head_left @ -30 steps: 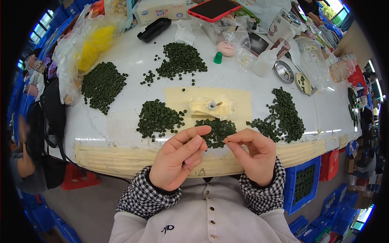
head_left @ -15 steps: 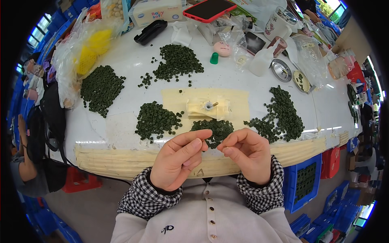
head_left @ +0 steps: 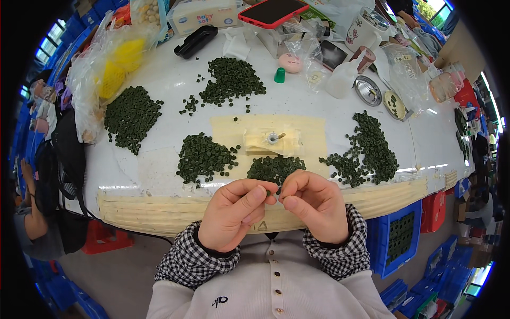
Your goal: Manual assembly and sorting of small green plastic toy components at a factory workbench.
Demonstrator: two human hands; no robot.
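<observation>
My left hand [head_left: 234,212] is closed in a pinch at the table's front edge, with a small dark green piece [head_left: 269,193] between thumb and index finger. Just to its right, my right hand [head_left: 314,207] is also pinched, its fingertips close to the left ones. Whatever it grips is too small to make out. Right beyond my fingertips lies a small pile of round dark green pieces [head_left: 268,167]. Behind that pile, a taped-down block [head_left: 257,141] carries a grey ring with a short peg [head_left: 280,136], standing on a cream sheet [head_left: 313,127].
More green pieces are heaped at near left [head_left: 202,159], far left [head_left: 130,122], the back [head_left: 231,80] and right [head_left: 372,154]. Farther back are a red-edged phone [head_left: 273,11], a green thimble-shaped cap [head_left: 279,75] and a white mug [head_left: 361,34]. A blue crate [head_left: 380,244] stands below at right.
My right hand has moved left and slightly down, bringing its fingertips nearer the left ones. A green piece now shows in my left pinch.
</observation>
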